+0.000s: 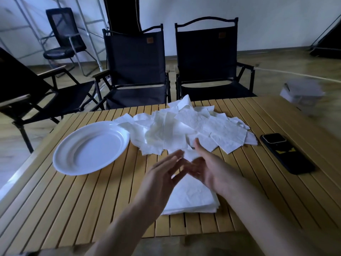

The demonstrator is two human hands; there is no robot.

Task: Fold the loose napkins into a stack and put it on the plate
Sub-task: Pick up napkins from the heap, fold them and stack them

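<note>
Head: stack (193,198) beneath fingers (174,157)

Under my fingers (171,160) lies a table (83,209) of pale wooden slats. Straight beyond them, just past its far edge, two black canvas seats stand side by side, facing me: the first folding chair (136,67) slightly to their left, the second folding chair (212,60) slightly to their right. Far to their left a third folding chair (36,93) stands angled. Farther back on that side are a mesh office chair (62,34) and a metal frame (88,24). The wall (258,19) is white, the floor (295,71) wooden. The light is dim and cool.
</note>
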